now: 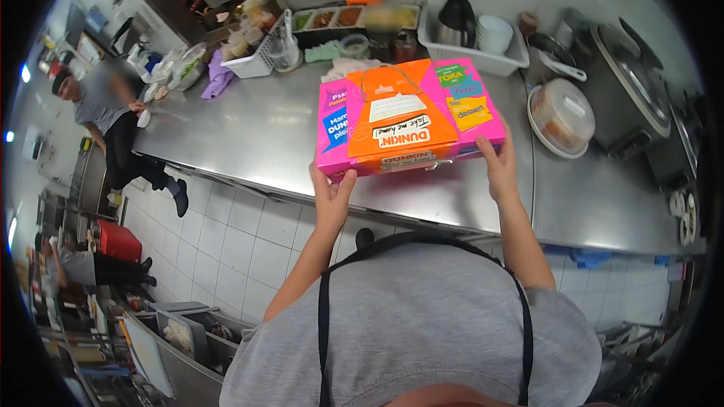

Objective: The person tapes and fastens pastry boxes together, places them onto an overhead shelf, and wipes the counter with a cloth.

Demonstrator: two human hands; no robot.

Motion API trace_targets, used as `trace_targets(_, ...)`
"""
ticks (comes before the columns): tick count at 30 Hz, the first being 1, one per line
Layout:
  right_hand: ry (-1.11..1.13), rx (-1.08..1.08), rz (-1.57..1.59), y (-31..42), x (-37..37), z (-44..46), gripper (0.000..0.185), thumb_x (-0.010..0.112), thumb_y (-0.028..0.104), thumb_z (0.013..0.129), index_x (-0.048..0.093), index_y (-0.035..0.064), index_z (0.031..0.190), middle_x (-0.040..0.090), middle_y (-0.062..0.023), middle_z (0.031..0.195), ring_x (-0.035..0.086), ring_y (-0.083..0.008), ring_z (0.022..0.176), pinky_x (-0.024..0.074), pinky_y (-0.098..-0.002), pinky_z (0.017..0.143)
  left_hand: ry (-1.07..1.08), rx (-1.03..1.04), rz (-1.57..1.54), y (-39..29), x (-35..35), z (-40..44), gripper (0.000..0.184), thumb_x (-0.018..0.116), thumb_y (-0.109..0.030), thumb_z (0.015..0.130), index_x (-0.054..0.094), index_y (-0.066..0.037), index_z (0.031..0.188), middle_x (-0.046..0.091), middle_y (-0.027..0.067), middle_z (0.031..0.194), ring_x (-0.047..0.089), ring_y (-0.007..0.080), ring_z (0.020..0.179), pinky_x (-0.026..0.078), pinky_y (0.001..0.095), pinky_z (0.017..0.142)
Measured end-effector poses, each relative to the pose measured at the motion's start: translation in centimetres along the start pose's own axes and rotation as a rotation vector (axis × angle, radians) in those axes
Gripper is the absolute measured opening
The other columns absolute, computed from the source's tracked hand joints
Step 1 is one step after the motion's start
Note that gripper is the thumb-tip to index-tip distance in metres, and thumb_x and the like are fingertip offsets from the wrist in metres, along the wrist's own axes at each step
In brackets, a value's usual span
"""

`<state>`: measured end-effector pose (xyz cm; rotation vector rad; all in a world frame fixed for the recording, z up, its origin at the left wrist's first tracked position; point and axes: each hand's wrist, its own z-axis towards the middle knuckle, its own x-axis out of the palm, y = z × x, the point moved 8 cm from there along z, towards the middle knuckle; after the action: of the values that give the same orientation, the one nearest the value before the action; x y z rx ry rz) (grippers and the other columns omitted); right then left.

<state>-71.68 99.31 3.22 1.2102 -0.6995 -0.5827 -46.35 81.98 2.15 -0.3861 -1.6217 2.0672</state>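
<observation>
A pink and orange Dunkin' box (403, 117) is held level above the steel counter (249, 124), its lid closed and a thin cord loop on top. My left hand (332, 185) grips its near left corner, thumb on the front side. At the near right corner, my right hand (496, 162) holds the box with the thumb at the front edge. Fingers of both hands are partly hidden beneath and behind the box.
Behind the box stand a white basket (516, 56) with bowls and a row of topping trays (335, 18). A covered dish (562, 117) and a large cooker (630, 79) are at the right. A person (105, 105) sits at the left; another person (75, 265) is lower left.
</observation>
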Motion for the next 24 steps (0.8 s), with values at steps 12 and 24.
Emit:
trace_targets(12, 0.093, -0.751, -0.04, 24.1, 8.4, -1.4, 0.073, 0.07, 0.015, 0.071, 0.03, 0.0025, 0.131, 0.039, -0.0114, 0.127, 0.042, -0.0196, 0.113, 0.0355, -0.0313, 0.095, -0.114, 0.599, 0.016, -24.1, -5.5, 3.7, 0.05, 0.064, -0.015, 0.08, 0.038, -0.001, 0.12, 0.052, 0.0061, 0.108, 0.05, 0.0125, 0.098, 0.039, 0.0262, 0.085)
trace_targets(24, -0.062, -1.08, 0.01, 40.4, 24.7, 2.8, 0.052, 0.063, 0.031, 0.078, 0.043, 0.0089, 0.12, 0.054, -0.005, 0.105, 0.056, -0.0136, 0.089, 0.0471, -0.0293, 0.073, 0.023, 0.894, -0.023, -44.2, -15.4, 19.2, 0.043, 0.056, -0.028, 0.085, 0.044, 0.002, 0.114, 0.053, 0.0088, 0.106, 0.054, 0.0189, 0.097, 0.047, 0.0352, 0.084)
